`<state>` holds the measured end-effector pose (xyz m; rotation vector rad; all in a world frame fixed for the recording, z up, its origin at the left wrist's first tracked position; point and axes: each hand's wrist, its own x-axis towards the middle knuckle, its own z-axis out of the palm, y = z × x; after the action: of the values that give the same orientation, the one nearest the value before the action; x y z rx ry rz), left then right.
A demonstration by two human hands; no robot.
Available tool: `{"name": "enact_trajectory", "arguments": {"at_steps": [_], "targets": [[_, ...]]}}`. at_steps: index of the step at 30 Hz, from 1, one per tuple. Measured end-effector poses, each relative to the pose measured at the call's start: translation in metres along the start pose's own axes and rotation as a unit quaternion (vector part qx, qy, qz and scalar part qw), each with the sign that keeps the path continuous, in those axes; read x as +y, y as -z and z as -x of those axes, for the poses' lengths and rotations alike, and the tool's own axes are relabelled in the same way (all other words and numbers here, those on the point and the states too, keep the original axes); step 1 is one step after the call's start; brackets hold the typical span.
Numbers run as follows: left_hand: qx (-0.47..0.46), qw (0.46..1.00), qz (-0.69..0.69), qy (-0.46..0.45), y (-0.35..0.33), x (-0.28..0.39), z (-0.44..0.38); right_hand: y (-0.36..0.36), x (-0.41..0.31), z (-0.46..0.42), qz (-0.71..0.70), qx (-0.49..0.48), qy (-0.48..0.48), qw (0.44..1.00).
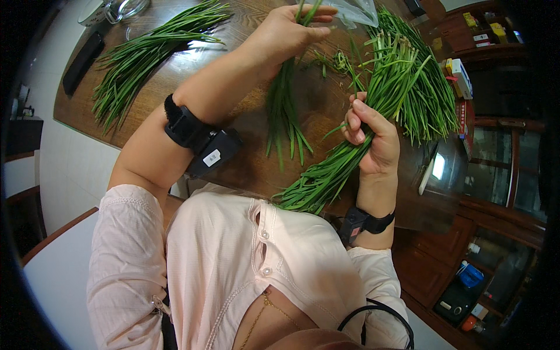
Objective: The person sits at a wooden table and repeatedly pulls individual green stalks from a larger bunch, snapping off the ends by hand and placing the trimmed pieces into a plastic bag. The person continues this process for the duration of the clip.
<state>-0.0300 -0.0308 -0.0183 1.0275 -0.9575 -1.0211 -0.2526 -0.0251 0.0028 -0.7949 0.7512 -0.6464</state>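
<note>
My left hand (291, 33) reaches over the middle of the wooden table, gripping a small bunch of garlic chives (284, 109) whose green leaves hang down, slightly blurred. Closer to my body on the right, my right hand (372, 135) is closed around a thicker bunch of garlic chives (323, 183). Its pale stem ends point away from me and its leaf tips reach my shirt. A loose pile of chives (437, 94) lies just beyond that hand. Between the two hands are torn chive trimmings (339, 61). Another bunch of chives (148, 57) rests at the left.
A black oblong object (83, 63) lies by the table's left edge, with a glass vessel (127, 8) behind it. A clear plastic bag (356, 11) is at the far side. What looks like a white-handled knife (426, 177) and small boxes (461, 78) lie right, beside a wooden cabinet (446, 258).
</note>
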Motion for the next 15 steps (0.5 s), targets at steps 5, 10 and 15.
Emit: {"name": "enact_trajectory", "arguments": {"at_steps": [5,10,15], "targets": [[-0.087,0.994,0.032,0.065,-0.003,0.015,0.012,0.0,0.002,-0.001,0.022,0.005,-0.002,1.0],[-0.2,0.969,0.099,0.104,0.003,0.025,0.014,0.0,0.002,-0.002,0.028,0.003,0.004,1.0],[-0.071,0.98,0.117,0.148,0.001,0.02,0.007,0.0,0.003,-0.003,0.006,0.002,-0.006,1.0]]}}
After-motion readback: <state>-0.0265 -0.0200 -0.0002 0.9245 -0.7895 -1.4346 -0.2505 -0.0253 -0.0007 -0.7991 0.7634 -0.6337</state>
